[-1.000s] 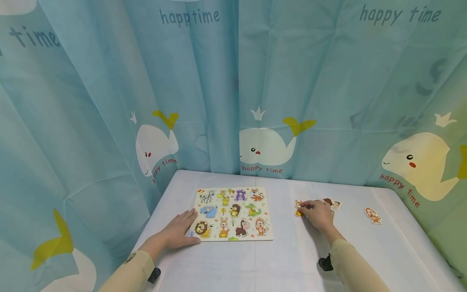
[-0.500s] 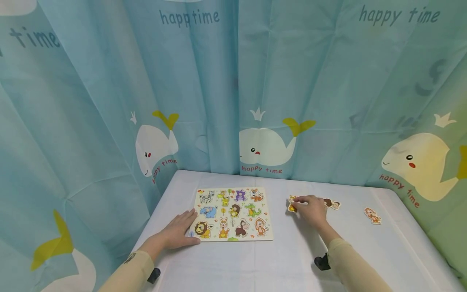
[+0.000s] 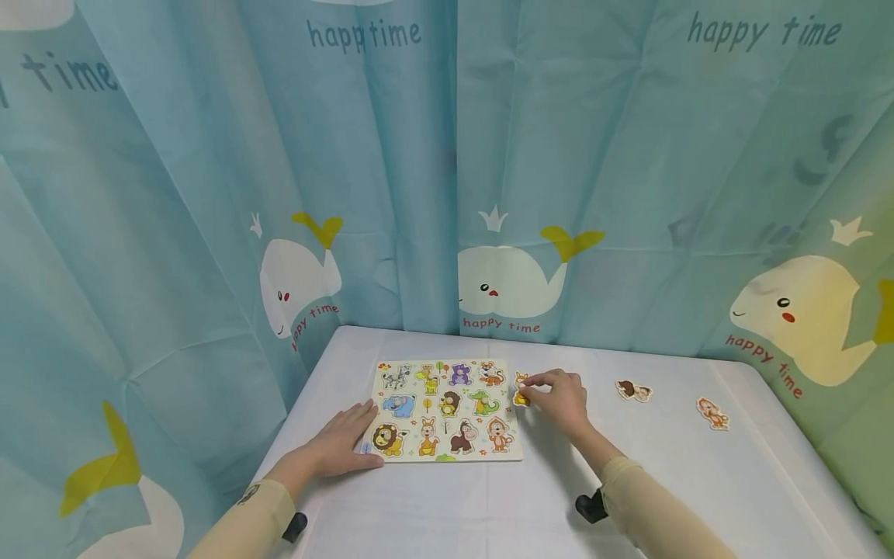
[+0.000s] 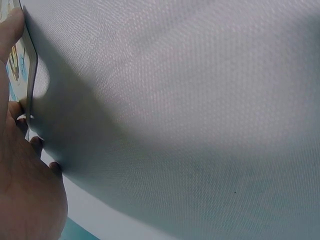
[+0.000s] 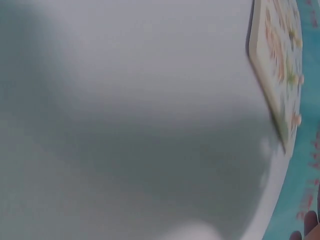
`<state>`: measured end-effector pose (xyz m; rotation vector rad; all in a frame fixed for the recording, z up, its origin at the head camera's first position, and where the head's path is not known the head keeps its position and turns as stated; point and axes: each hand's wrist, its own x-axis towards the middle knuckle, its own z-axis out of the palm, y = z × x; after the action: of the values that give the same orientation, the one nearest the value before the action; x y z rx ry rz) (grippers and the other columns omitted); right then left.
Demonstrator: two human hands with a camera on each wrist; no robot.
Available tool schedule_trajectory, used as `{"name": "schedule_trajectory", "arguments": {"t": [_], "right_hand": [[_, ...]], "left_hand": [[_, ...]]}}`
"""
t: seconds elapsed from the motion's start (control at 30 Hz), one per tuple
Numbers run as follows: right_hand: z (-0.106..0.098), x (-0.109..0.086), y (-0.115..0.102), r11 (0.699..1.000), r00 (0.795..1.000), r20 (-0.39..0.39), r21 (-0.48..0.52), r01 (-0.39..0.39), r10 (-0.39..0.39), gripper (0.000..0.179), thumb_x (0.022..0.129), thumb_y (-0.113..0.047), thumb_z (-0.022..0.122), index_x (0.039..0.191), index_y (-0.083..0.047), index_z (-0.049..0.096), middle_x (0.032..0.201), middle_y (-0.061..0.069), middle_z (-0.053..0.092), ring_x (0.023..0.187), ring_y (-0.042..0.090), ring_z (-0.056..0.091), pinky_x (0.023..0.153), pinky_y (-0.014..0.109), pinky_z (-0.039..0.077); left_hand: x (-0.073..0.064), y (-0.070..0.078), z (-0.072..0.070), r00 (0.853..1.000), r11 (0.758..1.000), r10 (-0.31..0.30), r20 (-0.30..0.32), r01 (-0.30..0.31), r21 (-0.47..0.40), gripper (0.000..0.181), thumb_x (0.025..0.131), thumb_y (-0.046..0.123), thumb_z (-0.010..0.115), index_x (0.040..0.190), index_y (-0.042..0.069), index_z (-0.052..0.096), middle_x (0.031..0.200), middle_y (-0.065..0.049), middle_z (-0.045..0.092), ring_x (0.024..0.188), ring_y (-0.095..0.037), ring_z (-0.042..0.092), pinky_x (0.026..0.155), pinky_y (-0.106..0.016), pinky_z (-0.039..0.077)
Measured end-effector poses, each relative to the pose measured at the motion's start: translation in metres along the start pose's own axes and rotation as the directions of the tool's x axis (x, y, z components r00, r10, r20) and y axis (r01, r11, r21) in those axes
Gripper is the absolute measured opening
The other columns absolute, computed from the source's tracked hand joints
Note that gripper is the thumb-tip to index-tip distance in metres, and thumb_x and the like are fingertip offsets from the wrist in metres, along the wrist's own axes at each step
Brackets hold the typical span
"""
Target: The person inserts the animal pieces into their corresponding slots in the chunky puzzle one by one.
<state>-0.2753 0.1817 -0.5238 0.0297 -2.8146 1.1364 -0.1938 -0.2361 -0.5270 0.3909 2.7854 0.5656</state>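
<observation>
A white animal puzzle board (image 3: pixel 514 446) lies flat on the table. Beside its left edge is my left hand (image 3: pixel 342 442), fingers extended, with fingertips and thumb at the board's rim. The left wrist view has this hand (image 4: pixel 30 185) against the board's edge (image 4: pixel 31 65). My right hand (image 3: pixel 561 400) pinches an orange kangaroo puzzle piece (image 3: pixel 520 399) between thumb and fingertips, just off the board's upper right side. Only fingertips (image 5: pixel 311 222) of it appear in the right wrist view, with the kangaroo piece out of sight there.
A brown gorilla puzzle piece (image 3: pixel 634 390) lies to the right of my right hand. Farther right is an orange monkey puzzle piece (image 3: pixel 713 414). A white cloth (image 3: pixel 447 512) covers the table, and a blue whale-print curtain (image 3: pixel 419 279) hangs behind it.
My right hand has carried the kangaroo piece leftward to the board's right side, uncovering the gorilla piece. My left hand and the board have stayed in place.
</observation>
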Motion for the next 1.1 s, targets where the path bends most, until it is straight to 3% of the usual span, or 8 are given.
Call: {"name": "schedule_trajectory", "arguments": {"t": [0.5, 1.1], "right_hand": [[0.036, -0.015, -0.044, 0.993, 0.992, 0.036, 0.035, 0.116, -0.117, 0.01, 0.083, -0.029, 0.085, 0.09, -0.022, 0.083, 0.105, 0.002, 0.067, 0.118, 0.035, 0.049, 0.102, 0.059, 0.034], [0.063, -0.031, -0.067, 0.981, 0.979, 0.082, 0.069, 0.183, -0.188, 0.006, 0.084, -0.031, 0.085, 0.086, -0.026, 0.082, 0.103, -0.005, 0.069, 0.114, 0.029, 0.048, 0.097, 0.055, 0.037]], "left_hand": [[0.0, 0.0, -0.001, 1.0, 1.0, -0.003, 0.012, 0.003, 0.003, 0.101, 0.087, 0.059, 0.074, 0.16, 0.004, 0.032, 0.168, -0.012, 0.023, 0.155, -0.035, 0.018, 0.126, -0.052, 0.016], [0.003, -0.003, 0.002, 1.0, 1.0, -0.011, 0.003, 0.01, 0.02, 0.101, 0.086, 0.061, 0.073, 0.16, 0.005, 0.033, 0.169, -0.01, 0.024, 0.155, -0.033, 0.018, 0.126, -0.05, 0.016]]}}
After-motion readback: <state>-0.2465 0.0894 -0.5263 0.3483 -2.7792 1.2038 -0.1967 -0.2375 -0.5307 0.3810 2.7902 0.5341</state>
